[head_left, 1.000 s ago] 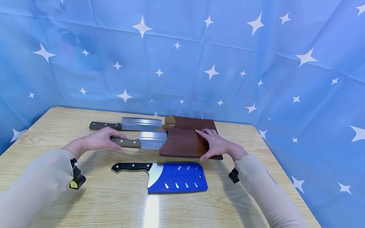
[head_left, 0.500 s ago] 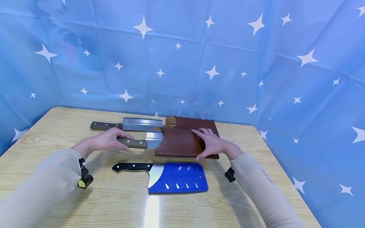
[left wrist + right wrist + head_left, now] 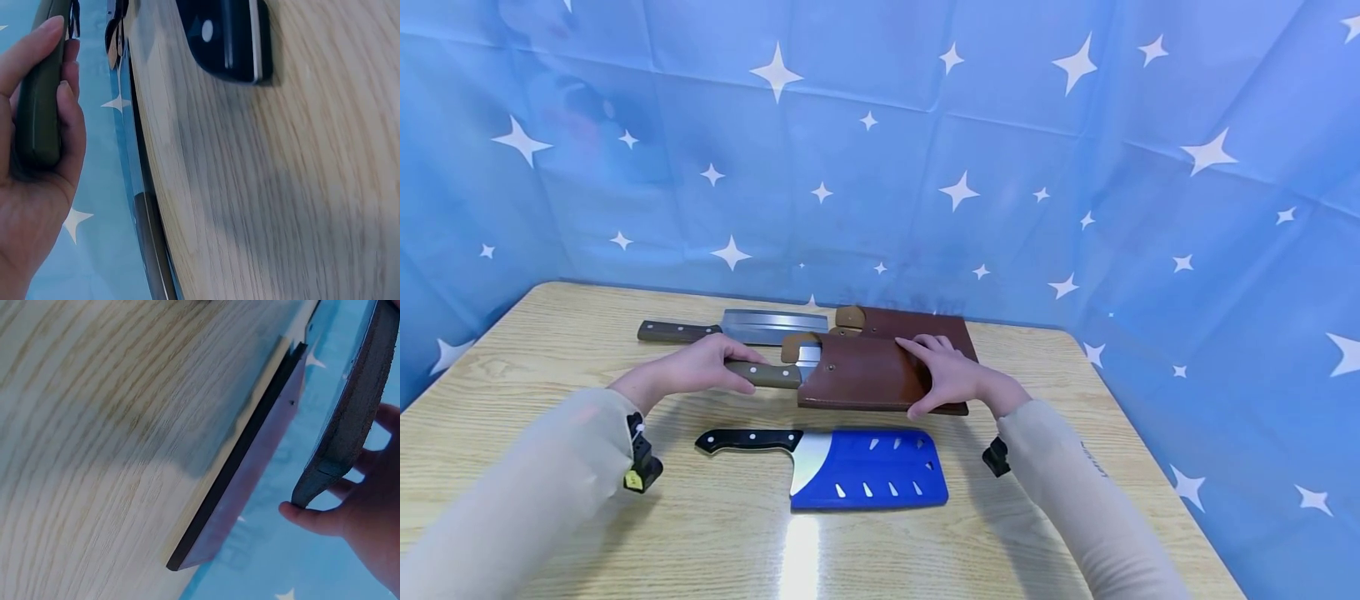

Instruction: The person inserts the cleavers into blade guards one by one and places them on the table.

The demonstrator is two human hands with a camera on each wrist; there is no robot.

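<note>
My left hand (image 3: 696,367) grips the brown riveted handle (image 3: 775,376) of a cleaver, thumb on one side and fingers on the other in the left wrist view. Most of its blade is inside a brown leather sheath (image 3: 865,373); only a short strip of steel (image 3: 808,355) shows at the mouth. A tan strap (image 3: 797,347) sticks out there. My right hand (image 3: 953,377) holds the sheath's right end between thumb and fingers. The right wrist view shows that sheath (image 3: 353,412) raised off the table. Inside it, the blade's tip is hidden.
Behind lies a second cleaver (image 3: 775,327), unsheathed, with another brown sheath (image 3: 917,320) to its right. In front, a black-handled cleaver (image 3: 748,438) lies in a blue slotted cover (image 3: 880,467). The wooden table (image 3: 700,533) ends at a blue star-patterned cloth (image 3: 880,150).
My left hand has moved right with the cleaver, while my right hand has brought the sheath slightly left. Less of the blade shows now. The other cleavers have stayed put.
</note>
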